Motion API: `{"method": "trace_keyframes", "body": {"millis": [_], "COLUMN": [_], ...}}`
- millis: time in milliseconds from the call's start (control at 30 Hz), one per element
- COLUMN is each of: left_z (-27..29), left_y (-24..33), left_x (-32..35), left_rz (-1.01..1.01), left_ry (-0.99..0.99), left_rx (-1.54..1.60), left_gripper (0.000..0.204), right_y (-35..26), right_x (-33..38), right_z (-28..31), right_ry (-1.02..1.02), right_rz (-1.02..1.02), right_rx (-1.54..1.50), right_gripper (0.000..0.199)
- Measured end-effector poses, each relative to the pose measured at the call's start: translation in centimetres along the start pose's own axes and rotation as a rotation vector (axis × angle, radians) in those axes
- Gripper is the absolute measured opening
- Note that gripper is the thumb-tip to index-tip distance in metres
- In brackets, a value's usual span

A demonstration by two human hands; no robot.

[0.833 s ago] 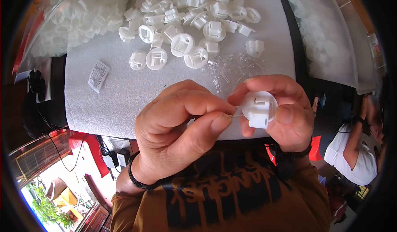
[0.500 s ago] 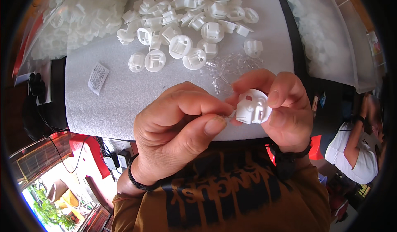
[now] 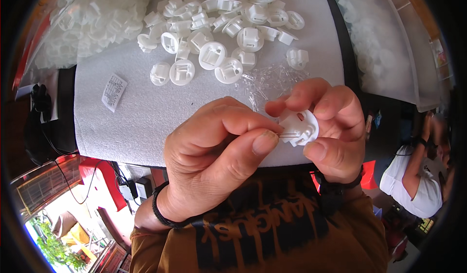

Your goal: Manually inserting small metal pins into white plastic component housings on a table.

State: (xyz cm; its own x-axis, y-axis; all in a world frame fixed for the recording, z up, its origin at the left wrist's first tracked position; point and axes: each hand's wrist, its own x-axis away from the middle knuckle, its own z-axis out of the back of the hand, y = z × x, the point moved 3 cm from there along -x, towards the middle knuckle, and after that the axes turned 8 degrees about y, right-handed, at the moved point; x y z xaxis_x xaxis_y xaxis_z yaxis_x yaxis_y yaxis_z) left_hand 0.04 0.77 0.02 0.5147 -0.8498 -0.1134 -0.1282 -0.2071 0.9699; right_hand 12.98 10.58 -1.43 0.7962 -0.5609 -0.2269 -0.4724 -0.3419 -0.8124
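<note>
White plastic round part (image 3: 310,123) is sitting in the loosely curled right hand (image 3: 340,127), over the grey mat (image 3: 146,122); left hand (image 3: 221,149) is pinching thin wire leads (image 3: 288,134) right up by it. I'm guessing they're lining up, so next is probably needing a steady straight push.

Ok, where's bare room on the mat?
The mat is bare between the slip and left hand, plus a narrow strip right of the white parts. Those parts crowd its top; thin pieces crowd the patch beyond the right hand.
</note>
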Motion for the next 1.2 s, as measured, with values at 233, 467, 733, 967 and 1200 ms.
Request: {"method": "trace_keyframes", "body": {"millis": [233,467,733,967,1200], "left_z": [0.1,0.0,0.2,0.5,1.0], "left_y": [0.1,0.0,-0.1,0.1,0.7], "left_x": [0.1,0.2,0.4,0.5,0.1], "left_rz": [0.021,0.04,0.147,0.168,0.071], "left_ry": [0.01,0.024,0.013,-0.043,-0.175], "left_rx": [-0.042,-0.051,-0.047,-0.07,-0.183], "left_gripper": [0.023,0.023,0.023,0.021,0.016], "right_y": [-0.3,-1.1,-1.8,-2.2,-2.6], "right_x": [0.0,0.1,-0.2,0.0,-0.1], "right_z": [0.0,0.0,-0.4,-1.1,-1.0], "right_ry": [0.002,-0.06,-0.13,-0.139,-0.207], "right_rz": [0.061,0.216,0.417,0.522,0.46], "right_rx": [0.118,0.397,0.715,0.878,0.88], "right_gripper": [0.035,0.035,0.03,0.026,0.026]}}
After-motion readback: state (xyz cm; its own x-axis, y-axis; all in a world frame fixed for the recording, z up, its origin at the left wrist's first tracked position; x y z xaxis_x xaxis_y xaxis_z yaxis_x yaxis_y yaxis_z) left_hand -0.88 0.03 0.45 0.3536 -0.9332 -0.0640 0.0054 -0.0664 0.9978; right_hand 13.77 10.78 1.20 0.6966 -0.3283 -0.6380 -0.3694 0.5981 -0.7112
